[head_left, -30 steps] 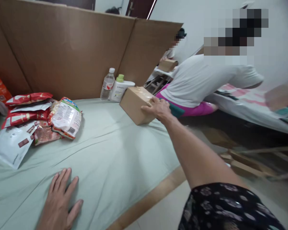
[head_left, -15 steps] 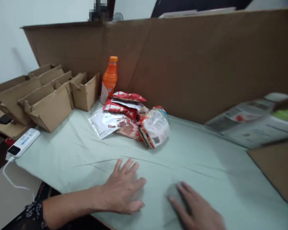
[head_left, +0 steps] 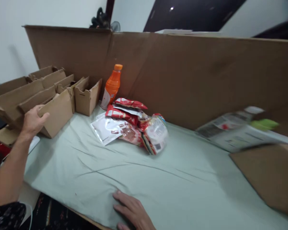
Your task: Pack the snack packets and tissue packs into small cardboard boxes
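Note:
At the left, my left hand [head_left: 35, 120] is on the near end of an open cardboard box [head_left: 58, 111], fingers hooked over its end wall and thumb apart on the outside. Part of the fingers is hidden by the grip. My right hand [head_left: 135, 212] rests at the near edge of the pale green cloth [head_left: 182, 198], fingers apart and holding nothing. Beyond it lies a pile of snack packets: red packets [head_left: 121, 115], a white pouch [head_left: 107, 129] and a clear-backed bag [head_left: 157, 134]. Behind the pile stands an orange drink bottle [head_left: 112, 86], leaning slightly in view.
Several more open cardboard boxes [head_left: 83, 100] stand close together at the left. A tall cardboard panel [head_left: 194, 76] runs along the back. On the right are a blurred, white-capped container [head_left: 230, 124], a bright green item [head_left: 263, 124] and a cardboard flap [head_left: 268, 172].
My left hand has gone from the middle of the cloth to the cardboard box at the left and taken hold of its end. My right hand has shifted left and nearer.

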{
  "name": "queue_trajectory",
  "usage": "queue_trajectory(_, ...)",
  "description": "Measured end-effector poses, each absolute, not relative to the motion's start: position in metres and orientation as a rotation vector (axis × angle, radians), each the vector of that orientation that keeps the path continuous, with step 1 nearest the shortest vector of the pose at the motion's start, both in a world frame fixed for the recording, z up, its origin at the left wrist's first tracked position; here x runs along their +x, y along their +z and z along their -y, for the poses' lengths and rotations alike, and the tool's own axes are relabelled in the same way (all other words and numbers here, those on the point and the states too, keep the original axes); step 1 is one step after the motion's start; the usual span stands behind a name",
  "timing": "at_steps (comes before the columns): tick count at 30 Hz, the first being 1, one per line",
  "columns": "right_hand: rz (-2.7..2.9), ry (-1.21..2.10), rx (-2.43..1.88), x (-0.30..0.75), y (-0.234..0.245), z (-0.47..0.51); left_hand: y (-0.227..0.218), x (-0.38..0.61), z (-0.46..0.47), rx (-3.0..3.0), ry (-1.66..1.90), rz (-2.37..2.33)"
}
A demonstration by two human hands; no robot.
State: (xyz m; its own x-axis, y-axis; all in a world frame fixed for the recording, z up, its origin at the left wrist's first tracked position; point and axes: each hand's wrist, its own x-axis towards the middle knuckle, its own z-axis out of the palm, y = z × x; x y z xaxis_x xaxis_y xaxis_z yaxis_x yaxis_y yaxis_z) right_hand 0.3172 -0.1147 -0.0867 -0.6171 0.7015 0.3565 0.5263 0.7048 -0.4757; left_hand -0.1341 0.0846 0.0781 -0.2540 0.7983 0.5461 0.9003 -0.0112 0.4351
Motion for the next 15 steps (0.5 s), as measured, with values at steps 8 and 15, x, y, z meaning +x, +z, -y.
queue_trajectory(8, 2.091, 0.525, -1.217, 0.323, -0.041, 0.098, 0.079, -0.105, -0.003, -2.324, -1.287, 1.683)
queue_trajectory(15, 1.872, 0.603, -1.182, 0.346, -0.005, 0.088, 0.087, -0.023, 0.044, -3.183, -0.988, 0.864)
